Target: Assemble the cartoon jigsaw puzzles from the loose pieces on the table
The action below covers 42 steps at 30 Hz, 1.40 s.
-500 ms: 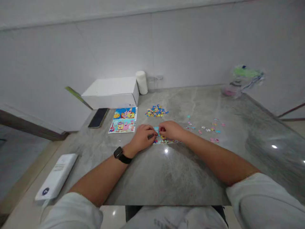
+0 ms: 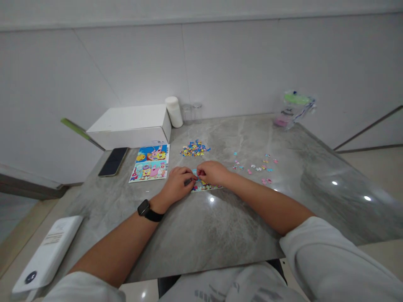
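Grey tabletop (image 2: 220, 235); puzzle (image 2: 206, 187) on it, partly covered. Left hand (image 2: 179, 183) curled at its left edge, right hand (image 2: 214, 173) bunched over it; cannot tell if either grips anything. Loose pieces (image 2: 194, 148) likely light, stiff card; pinch by edges.

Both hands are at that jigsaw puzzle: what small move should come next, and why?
Perhaps the right hand should press down gently on the partly covered jigsaw puzzle. Its fingers are bunched over the puzzle's upper left part, and the left hand is at the left edge, seemingly well placed to steady it. Whether a piece is pinched there is too small to tell.
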Available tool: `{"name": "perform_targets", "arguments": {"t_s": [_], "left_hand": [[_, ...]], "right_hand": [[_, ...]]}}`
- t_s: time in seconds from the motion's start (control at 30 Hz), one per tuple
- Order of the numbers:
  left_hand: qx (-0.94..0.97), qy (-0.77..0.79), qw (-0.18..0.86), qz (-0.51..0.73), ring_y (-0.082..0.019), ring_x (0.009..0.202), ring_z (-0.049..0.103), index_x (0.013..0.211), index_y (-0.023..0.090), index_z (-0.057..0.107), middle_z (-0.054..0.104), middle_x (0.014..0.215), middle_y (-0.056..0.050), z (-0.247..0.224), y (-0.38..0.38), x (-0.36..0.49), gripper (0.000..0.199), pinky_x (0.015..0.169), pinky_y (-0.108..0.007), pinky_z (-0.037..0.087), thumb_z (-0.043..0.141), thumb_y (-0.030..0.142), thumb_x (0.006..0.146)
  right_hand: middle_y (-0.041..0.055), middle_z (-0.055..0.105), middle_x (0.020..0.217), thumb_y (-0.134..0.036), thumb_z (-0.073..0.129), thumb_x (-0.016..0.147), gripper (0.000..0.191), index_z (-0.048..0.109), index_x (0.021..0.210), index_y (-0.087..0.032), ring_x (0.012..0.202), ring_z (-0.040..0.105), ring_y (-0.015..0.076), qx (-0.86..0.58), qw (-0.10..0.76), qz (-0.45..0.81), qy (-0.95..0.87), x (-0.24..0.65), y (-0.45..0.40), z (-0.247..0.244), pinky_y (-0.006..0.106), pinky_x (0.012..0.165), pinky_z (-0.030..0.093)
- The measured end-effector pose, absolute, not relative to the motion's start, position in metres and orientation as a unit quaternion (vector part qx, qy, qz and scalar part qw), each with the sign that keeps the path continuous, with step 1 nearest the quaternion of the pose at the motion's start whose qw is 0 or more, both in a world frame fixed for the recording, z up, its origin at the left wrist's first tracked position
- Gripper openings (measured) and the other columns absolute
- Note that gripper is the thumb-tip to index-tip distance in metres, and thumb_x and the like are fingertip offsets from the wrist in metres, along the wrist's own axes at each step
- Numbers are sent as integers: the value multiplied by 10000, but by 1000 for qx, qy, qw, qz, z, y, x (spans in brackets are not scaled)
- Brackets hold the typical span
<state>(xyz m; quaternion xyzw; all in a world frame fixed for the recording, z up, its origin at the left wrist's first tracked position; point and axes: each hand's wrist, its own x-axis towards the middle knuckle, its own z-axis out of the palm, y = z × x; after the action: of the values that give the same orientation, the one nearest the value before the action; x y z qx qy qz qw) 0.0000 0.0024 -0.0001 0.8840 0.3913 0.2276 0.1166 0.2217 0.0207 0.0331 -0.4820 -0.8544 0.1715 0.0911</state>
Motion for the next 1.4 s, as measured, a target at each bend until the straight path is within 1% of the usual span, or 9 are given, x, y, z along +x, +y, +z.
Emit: {"name": "perform_targets", "arguments": {"t_s": [0.17,0.4,0.53,0.7,0.87,1.03,1.13,1.3,1.4], "left_hand": [[884,384,128,235,-243,1003,674,1018,274,820,739,1083,-68,-3,6,-1,183,928,-425,508,654,306,950],[873,397,142,244,-254,1004,678,984,245,797,754,1050,-76,-4,7,-1,217,964,-445,508,605,342,958],[872,395,154,246,-253,987,687,965,235,777,763,1035,-72,0,8,-1,228,941,-441,513,581,351,960],[846,415,153,298,-249,981,687,929,224,741,749,1007,-70,7,6,-2,229,938,-420,526,576,379,960],[823,435,131,342,-240,1026,685,951,223,730,731,1029,-70,20,2,-5,227,977,-403,528,556,368,963],[825,438,124,335,-232,979,680,912,226,708,719,985,-59,35,3,-6,196,954,-392,530,574,367,935],[812,448,126,352,-228,957,671,891,226,693,706,954,-52,34,4,-4,180,930,-386,525,576,360,920],[733,522,90,426,-189,796,597,876,220,681,671,891,-34,18,6,-6,169,762,-333,494,575,344,920],[711,540,90,441,-184,798,589,880,216,689,668,914,-36,11,9,-13,178,722,-313,478,580,352,913]], "right_hand": [[37,768,952,-182,692,914,88,771,950,-200,879,656,171,-479,179,157,-845,246,32,63,272,795,418],[21,742,867,-227,666,903,99,759,919,-194,732,592,144,-566,279,96,-770,342,33,92,270,750,423],[29,740,835,-299,644,900,153,756,929,-200,714,600,157,-640,337,90,-685,409,14,80,283,720,442],[38,746,838,-368,638,883,190,745,909,-213,735,642,178,-695,379,113,-601,465,-11,37,305,716,466],[39,762,847,-380,629,872,193,751,894,-232,725,647,183,-724,347,108,-586,486,-17,8,311,714,478],[55,782,898,-358,613,893,211,779,943,-238,757,666,192,-725,306,88,-610,489,-17,10,323,768,508],[71,792,953,-313,613,903,212,788,984,-227,811,680,203,-718,269,70,-638,488,-19,12,332,811,514],[80,797,1005,-253,625,909,208,795,1025,-226,866,695,210,-721,213,75,-655,489,-20,10,334,829,507],[93,798,1007,-254,629,917,211,794,1043,-220,876,701,216,-730,205,76,-647,490,-18,8,331,819,505]]}}
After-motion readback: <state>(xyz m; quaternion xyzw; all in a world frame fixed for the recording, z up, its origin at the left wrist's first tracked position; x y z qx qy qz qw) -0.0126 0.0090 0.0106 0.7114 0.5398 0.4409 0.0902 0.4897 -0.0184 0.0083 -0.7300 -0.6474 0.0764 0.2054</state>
